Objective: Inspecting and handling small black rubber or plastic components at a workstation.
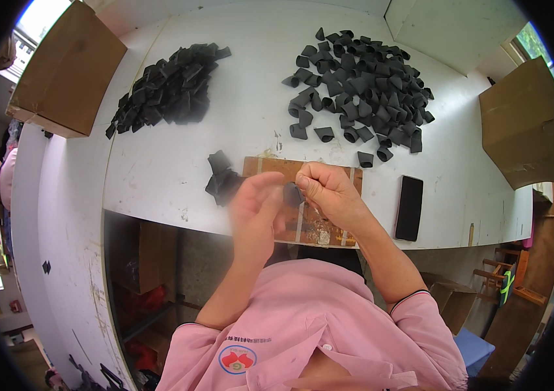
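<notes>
Dark grey piece (294,194) is pinched in the right hand (330,190).

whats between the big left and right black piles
In the head view, only bare white tabletop lies between the left pile and the right pile.

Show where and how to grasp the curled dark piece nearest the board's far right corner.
Probably pinch the curled piece by its left and right sides, coming from above: it lies uncovered at the near edge of the heap, its opening seemingly facing the board.
</notes>
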`<state>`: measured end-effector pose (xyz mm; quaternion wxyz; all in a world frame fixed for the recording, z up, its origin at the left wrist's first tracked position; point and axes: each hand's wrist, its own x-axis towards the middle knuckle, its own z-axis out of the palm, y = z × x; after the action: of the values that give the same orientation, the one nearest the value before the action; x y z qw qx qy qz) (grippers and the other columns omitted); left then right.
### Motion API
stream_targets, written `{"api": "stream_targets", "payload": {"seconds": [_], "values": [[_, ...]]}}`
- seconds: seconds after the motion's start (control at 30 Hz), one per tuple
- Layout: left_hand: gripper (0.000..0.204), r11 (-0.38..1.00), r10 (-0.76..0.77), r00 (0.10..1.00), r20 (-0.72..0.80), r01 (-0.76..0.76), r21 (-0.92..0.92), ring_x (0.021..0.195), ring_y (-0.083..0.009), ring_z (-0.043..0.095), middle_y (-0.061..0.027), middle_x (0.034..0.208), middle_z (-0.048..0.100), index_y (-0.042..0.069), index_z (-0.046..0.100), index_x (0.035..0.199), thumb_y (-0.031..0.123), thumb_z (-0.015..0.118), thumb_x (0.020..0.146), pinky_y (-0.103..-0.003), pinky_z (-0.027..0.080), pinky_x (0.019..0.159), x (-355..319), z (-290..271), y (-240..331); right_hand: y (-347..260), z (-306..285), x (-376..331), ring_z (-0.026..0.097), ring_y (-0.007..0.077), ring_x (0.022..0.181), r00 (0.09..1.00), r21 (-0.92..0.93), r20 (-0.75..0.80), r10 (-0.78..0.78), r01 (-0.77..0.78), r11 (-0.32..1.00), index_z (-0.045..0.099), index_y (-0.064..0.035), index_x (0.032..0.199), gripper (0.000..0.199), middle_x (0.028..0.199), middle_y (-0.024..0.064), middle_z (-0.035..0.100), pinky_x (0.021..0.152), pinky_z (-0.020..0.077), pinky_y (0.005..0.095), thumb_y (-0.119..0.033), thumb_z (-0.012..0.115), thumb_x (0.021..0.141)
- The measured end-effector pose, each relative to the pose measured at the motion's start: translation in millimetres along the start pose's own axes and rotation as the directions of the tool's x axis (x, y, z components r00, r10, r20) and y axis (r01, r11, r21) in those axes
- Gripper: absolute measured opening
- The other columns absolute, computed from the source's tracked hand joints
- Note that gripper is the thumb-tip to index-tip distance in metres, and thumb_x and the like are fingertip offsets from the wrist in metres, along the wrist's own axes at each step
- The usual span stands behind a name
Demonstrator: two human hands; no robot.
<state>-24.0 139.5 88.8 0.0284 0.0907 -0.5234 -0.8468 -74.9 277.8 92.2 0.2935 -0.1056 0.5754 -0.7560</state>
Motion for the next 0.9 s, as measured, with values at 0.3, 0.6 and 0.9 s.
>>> {"api": "stream_targets", "payload": {"seconds": [0.3,0.6,0.9], "values": [[0.015,0.665,0.480,0.813,0.330,-0.583,0.467,0.084,-0.0179,0.053,-0.0103,0.088,0.058,-0.002,0.056,0.094,0.004,0.054,0.080,-0.029,0.040,0.077,13,4,10,-6,16,-18,0.056,0.0181,0.066,0.678,-0.808,-0.010,-0.735,0.428,0.405,0.054,-0.0006,0.091,0.034,0.083,0.0091,0.053,0.054,0.0489,0.0249,-0.017,0.071,0.066],[0.012,0.908,0.217,0.957,0.193,-0.125,-0.401,0.092,-0.0231,0.050,-0.0120,0.094,0.053,0.001,0.053,0.093,0.007,0.052,0.083,-0.033,0.040,0.084,11,-15,-1,-15,23,-14,0.051,0.0186,0.059,0.739,-0.706,-0.079,-0.669,0.433,0.561,0.055,-0.0007,0.077,0.015,0.070,0.0077,0.051,0.048,0.0412,0.0281,-0.001,0.065,0.066],[0.017,0.798,0.347,0.903,0.252,-0.426,0.426,0.075,-0.0144,0.055,-0.0088,0.084,0.057,-0.001,0.056,0.087,-0.008,0.056,0.071,-0.023,0.045,0.064,14,-12,14,1,19,-12,0.051,0.0211,0.059,0.675,-0.797,-0.069,-0.735,0.406,0.447,0.054,-0.0020,0.075,0.012,0.069,0.0074,0.051,0.050,0.0413,0.0303,0.000,0.063,0.067]]}}
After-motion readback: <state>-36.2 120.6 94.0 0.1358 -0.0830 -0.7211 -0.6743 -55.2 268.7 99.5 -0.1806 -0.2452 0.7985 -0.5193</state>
